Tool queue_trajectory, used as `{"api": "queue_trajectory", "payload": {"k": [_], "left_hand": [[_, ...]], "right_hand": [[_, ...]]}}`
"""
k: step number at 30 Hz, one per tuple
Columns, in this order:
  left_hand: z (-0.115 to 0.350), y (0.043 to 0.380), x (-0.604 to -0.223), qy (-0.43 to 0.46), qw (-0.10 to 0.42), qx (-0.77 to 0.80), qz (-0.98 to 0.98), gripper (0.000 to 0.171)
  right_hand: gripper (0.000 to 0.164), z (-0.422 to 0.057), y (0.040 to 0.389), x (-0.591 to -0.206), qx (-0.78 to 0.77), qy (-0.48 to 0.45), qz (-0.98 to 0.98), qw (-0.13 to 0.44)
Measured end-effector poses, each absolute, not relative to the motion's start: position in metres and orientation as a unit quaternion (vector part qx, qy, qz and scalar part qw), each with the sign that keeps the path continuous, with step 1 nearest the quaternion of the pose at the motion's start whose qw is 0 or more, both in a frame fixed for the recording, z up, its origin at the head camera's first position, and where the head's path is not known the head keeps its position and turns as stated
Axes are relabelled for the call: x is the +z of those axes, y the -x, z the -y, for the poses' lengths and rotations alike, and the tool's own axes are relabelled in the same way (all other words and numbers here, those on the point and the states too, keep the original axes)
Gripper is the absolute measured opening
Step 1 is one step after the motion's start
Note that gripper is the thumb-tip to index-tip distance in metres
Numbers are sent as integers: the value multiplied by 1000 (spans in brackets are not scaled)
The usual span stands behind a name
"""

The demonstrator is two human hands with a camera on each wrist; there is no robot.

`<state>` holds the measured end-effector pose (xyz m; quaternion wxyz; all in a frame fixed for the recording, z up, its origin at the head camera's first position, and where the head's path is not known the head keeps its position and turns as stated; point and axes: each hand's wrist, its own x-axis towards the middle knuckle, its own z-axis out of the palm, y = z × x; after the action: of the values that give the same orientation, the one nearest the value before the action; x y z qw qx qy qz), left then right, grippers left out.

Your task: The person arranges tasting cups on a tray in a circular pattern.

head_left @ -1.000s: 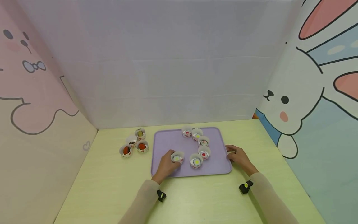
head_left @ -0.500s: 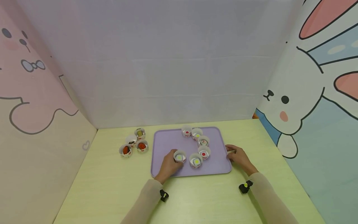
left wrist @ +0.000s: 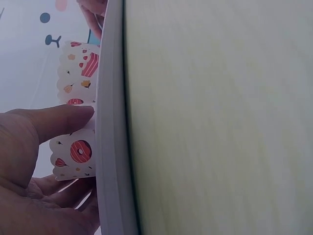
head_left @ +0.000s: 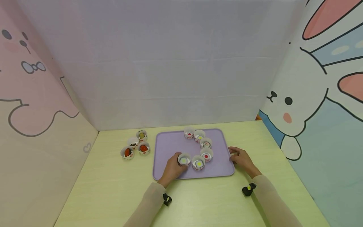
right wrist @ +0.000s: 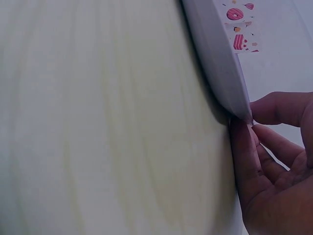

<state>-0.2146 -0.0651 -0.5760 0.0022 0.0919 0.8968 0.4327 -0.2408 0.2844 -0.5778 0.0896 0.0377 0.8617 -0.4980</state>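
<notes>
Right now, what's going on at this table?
A person's left hand holds a small patterned paper cup at the front of a purple tray, next to a curved row of five similar cups. Their right hand grips the tray's right edge. Four more cups stand on the table, left of the tray.

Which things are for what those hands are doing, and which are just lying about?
Seems part of the job:
left hand, gripping a paper cup
right hand, touching the purple tray
five other cups on the tray

Probably just lying about:
four cups left of the tray, untouched, maybe for later
bunny picture, only decoration
</notes>
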Motion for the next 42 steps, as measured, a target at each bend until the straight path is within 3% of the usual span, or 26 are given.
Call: {"api": "queue_trajectory", "payload": {"k": [28,42], "left_hand": [[68,209,-572,-86,21,431,-898,68],[75,201,-549,-85,35,478,-874,71]], "right_hand": [[57,-284,241,-578,-492,-40,-865,88],[57,-285,242,-580,-498,-38,-862,89]]}}
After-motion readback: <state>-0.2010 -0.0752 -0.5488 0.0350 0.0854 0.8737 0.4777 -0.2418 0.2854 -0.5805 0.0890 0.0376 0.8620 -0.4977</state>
